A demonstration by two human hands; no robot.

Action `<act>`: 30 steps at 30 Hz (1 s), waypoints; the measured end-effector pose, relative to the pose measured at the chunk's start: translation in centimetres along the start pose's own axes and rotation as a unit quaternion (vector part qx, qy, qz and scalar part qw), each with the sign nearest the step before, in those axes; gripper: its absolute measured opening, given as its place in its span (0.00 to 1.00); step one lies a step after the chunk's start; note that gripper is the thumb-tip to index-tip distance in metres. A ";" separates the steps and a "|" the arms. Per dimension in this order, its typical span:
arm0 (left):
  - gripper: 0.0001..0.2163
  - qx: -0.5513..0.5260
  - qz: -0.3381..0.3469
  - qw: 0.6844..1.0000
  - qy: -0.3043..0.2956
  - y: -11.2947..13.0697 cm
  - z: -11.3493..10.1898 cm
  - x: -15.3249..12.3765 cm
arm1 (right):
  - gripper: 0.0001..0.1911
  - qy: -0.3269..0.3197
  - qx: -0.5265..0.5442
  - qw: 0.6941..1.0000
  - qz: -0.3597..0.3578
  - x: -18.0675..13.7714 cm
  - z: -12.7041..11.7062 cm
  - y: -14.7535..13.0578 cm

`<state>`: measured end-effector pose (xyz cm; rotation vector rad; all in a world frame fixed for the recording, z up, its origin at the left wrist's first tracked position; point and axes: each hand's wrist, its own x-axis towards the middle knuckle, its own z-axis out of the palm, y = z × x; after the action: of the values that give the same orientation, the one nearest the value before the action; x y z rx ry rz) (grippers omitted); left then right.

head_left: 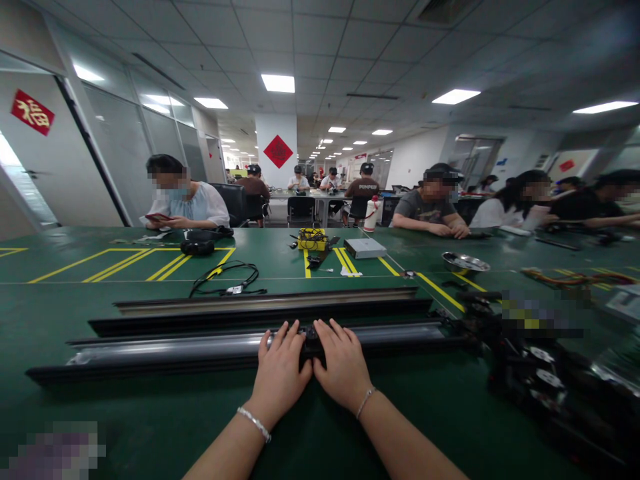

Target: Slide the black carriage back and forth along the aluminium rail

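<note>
My left hand point(281, 368) and my right hand point(343, 360) are side by side over a long silver metal channel point(175, 350) with black edges. Between them sits a small black block point(312, 341), with index fingers and thumbs against its two sides. My other fingers stretch forward over the channel, and the thumbs nearly meet at the block's near side. The underside of the block is hidden. Just behind lies a second long black-edged strip point(260, 310), parallel to the first.
Dark mechanical parts point(540, 373) crowd the right side of the green table point(165, 427). Farther back are a black cable point(225, 275), a yellow basket point(313, 239), a grey box point(365, 249) and a metal bowl point(465, 262). Several people sit around the tables.
</note>
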<state>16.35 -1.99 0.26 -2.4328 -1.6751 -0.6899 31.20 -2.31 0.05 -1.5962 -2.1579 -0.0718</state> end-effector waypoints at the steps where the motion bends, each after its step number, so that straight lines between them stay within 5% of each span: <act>1: 0.16 0.001 -0.001 1.000 -0.001 0.0 0.0 0.0 | 0.32 0.001 0.001 1.000 0.001 0.0 0.0 0.0; 30: 0.16 -0.004 -0.011 1.000 -0.007 0.1 -0.3 0.2 | 0.25 0.025 0.023 0.999 0.032 0.1 0.0 0.1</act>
<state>16.36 -1.97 0.58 -2.4329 -1.7099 -0.6856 31.24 -2.18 0.13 -1.6197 -2.0542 -0.0393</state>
